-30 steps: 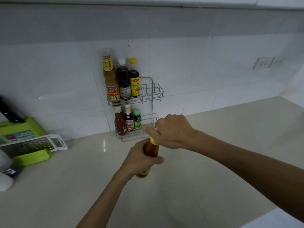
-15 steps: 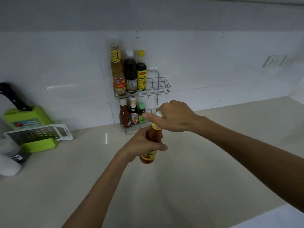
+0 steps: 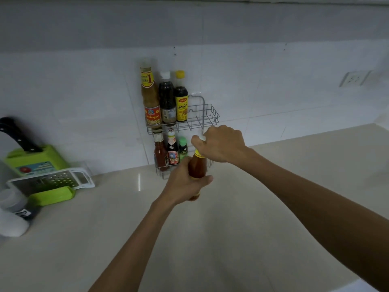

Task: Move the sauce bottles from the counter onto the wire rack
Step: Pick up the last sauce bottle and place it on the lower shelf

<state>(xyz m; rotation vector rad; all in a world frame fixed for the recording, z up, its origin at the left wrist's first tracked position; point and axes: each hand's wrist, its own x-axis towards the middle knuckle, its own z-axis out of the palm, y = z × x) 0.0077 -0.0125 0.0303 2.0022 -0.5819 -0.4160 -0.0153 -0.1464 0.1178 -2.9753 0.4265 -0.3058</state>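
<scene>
Left hand (image 3: pixel 185 184) clamps the red-brown glass sauce bottle (image 3: pixel 197 165), right hand (image 3: pixel 223 144) pinching its white cap, steadied for the silver wire rack (image 3: pixel 207 116) just beyond.

Far left — a green knife block (image 3: pixel 40 158) behind a white grater (image 3: pixel 59 180).

Left hand (image 3: pixel 185 184) and right hand (image 3: pixel 223 144): bare, no rings, gloves or watch visible. Both forearms bare to frame edge; no sleeves in view.
</scene>
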